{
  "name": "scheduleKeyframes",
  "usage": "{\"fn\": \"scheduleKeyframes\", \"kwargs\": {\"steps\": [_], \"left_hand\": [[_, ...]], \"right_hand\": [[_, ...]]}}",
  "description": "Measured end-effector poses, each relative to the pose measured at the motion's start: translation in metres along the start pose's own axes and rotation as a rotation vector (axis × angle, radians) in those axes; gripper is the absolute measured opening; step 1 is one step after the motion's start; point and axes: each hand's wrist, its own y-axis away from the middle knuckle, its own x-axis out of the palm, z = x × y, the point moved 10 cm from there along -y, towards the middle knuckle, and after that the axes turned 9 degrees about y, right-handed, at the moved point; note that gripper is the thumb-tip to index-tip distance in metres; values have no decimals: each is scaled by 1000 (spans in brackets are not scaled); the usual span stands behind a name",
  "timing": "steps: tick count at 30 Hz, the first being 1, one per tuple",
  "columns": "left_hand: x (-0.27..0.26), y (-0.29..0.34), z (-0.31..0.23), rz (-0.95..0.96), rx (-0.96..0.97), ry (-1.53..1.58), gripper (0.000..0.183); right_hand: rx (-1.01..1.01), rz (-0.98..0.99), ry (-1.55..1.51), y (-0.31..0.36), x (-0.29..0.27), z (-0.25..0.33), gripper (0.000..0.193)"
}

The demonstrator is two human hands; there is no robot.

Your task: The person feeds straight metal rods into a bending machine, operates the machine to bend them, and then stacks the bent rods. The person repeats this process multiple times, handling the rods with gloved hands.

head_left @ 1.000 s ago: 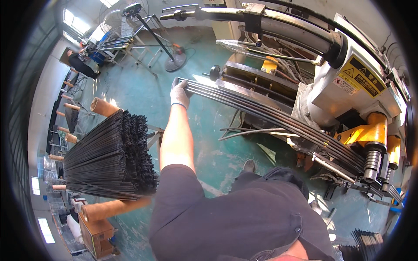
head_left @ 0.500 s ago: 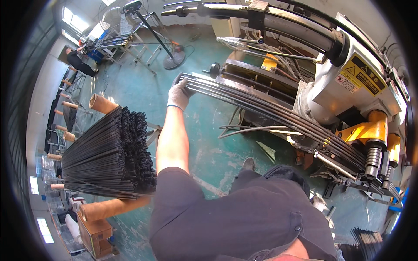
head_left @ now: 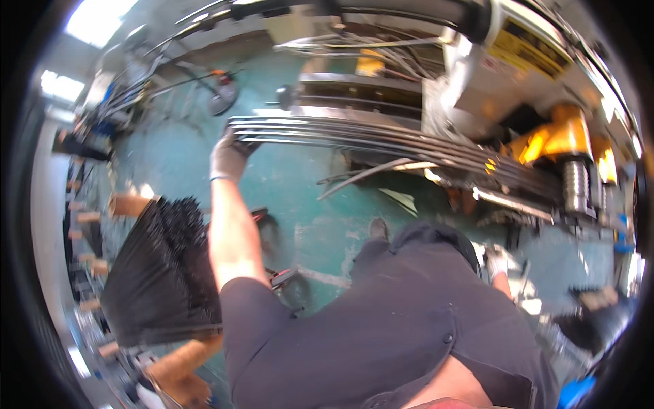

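My left hand [head_left: 230, 155], in a pale glove with dark palm and fingers, reaches forward at the end of an outstretched arm. Its fingers close around the left ends of several long, thin metal rods [head_left: 340, 131]. The rods lie side by side and run rightward, a little downward, to the ribbed metal rollers [head_left: 576, 187] of a machine. My right hand [head_left: 497, 262], also gloved, shows low beside my body on the right. It is small and blurred there, so its fingers and anything in them cannot be made out.
A big bundle of dark rods [head_left: 163, 273] rests at left on supports with brown cardboard-like rolls [head_left: 129, 204]. The machine's yellow arm [head_left: 555, 140] and bed [head_left: 361, 88] stand ahead and right. A cable [head_left: 364, 176] hangs below the rods. A round-based stand [head_left: 223, 99] is farther off.
The view has turned, and the rods now lie more level across it. My left hand keeps its grip on their ends. My right hand has come into sight beside my body.
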Motion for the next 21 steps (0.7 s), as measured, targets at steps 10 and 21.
{"fn": "scheduleKeyframes", "kwargs": {"steps": [10, 21], "left_hand": [[-9, -9, -10, 270, -62, 175, 58], [-18, 81, 127, -606, 201, 273, 75]], "right_hand": [[459, 4, -92, 55, -80, 121, 38], [525, 134, -222, 40, -47, -26, 35]]}}
